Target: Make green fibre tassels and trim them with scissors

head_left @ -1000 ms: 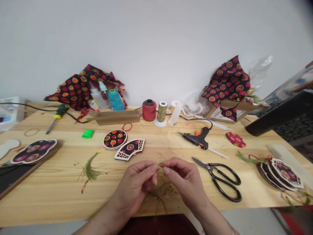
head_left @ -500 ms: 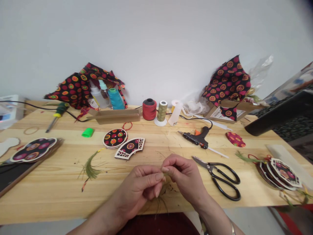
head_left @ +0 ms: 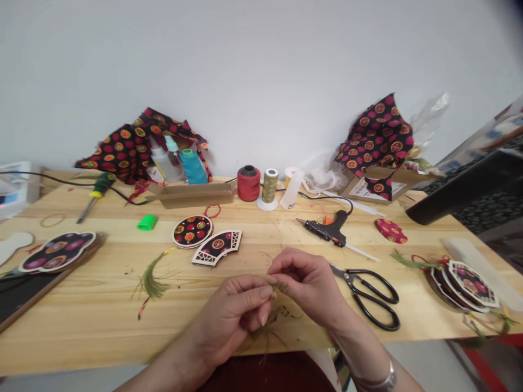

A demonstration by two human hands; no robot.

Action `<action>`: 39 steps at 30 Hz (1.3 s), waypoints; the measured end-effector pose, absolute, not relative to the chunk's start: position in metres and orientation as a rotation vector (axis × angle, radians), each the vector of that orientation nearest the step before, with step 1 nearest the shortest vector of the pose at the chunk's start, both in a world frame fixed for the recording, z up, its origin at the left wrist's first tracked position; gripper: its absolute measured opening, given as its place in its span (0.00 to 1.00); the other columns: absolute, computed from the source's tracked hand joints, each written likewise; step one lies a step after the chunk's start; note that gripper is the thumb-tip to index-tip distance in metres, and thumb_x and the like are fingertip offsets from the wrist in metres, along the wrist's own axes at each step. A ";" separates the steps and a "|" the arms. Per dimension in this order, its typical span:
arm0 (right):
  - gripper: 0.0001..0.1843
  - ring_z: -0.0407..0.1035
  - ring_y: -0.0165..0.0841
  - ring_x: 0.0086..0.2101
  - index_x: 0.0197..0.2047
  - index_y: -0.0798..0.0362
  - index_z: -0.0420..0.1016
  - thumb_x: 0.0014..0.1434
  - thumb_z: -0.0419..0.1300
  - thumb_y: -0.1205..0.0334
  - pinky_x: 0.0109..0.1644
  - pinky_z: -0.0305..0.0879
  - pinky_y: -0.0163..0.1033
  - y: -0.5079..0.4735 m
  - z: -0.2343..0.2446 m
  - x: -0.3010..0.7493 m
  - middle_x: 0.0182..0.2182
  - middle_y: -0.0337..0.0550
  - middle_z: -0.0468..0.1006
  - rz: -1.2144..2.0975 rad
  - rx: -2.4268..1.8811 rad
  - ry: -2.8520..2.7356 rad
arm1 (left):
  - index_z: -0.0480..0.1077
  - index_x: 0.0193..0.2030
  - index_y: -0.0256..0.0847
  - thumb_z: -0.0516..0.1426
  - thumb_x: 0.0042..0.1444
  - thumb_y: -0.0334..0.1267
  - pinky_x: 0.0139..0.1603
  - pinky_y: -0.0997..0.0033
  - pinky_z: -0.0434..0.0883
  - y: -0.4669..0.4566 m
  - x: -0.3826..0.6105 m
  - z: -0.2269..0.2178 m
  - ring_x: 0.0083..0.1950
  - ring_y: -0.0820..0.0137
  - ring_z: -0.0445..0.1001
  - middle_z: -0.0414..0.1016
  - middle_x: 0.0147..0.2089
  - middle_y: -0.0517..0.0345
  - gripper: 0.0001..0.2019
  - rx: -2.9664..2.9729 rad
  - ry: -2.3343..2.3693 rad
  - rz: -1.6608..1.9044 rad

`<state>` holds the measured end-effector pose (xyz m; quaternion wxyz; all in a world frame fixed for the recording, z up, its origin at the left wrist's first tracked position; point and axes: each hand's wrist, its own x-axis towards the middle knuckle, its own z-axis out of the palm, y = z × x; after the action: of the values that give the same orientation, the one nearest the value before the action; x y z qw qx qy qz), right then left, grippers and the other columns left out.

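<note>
My left hand (head_left: 247,305) and my right hand (head_left: 304,283) meet over the front of the table, fingertips pinched together. Between them is a bit of olive-green thread (head_left: 279,286), mostly hidden by the fingers. Loose green strands (head_left: 267,332) lie or hang below the hands, near the table edge. Black-handled scissors (head_left: 368,294) rest just right of my right hand. Left of my left hand lie a green tassel (head_left: 153,280), a round fabric-covered pendant (head_left: 192,231) and a fan-shaped one (head_left: 218,247) with a pale cut-out frame.
At the back stand a red thread spool (head_left: 248,184), an olive thread spool (head_left: 269,188) and a blue cone (head_left: 194,166). A glue gun (head_left: 327,228) lies behind the scissors. Stacked pendants (head_left: 469,286) sit far right. A screwdriver (head_left: 96,195) and green cap (head_left: 147,222) are left.
My right hand has shifted slightly up and turned, with its wrist and bracelet further right. Both hands stay pinched together. The view has shifted slightly.
</note>
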<state>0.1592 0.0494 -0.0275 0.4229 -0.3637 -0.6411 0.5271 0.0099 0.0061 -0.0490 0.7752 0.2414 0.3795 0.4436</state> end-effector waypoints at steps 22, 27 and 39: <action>0.06 0.62 0.27 0.28 0.34 0.52 0.80 0.51 0.62 0.69 0.27 0.57 0.32 0.052 -0.022 0.173 0.30 0.42 0.71 1.491 -0.781 -1.708 | 0.77 0.27 0.34 0.63 0.48 0.36 0.19 0.77 0.45 0.004 0.011 -0.051 0.17 0.81 0.52 0.63 0.14 0.64 0.06 0.443 0.757 0.983; 0.08 0.64 0.28 0.30 0.37 0.50 0.81 0.52 0.63 0.66 0.29 0.60 0.32 0.052 -0.026 0.175 0.31 0.43 0.72 1.532 -0.751 -1.691 | 0.78 0.30 0.34 0.63 0.47 0.37 0.19 0.78 0.44 0.005 0.011 -0.050 0.17 0.82 0.50 0.62 0.14 0.65 0.07 0.434 0.751 1.009; 0.04 0.64 0.24 0.24 0.32 0.53 0.77 0.51 0.63 0.69 0.30 0.62 0.30 0.053 -0.037 0.167 0.24 0.34 0.73 1.659 -0.889 -1.499 | 0.75 0.23 0.36 0.65 0.45 0.39 0.18 0.78 0.47 0.004 0.009 -0.053 0.15 0.82 0.51 0.62 0.13 0.65 0.08 0.424 0.769 0.989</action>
<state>0.1671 0.0527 -0.0367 0.3592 -0.3449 -0.5814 0.6435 0.0095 0.0042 -0.0531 0.7892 0.1971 0.3572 0.4591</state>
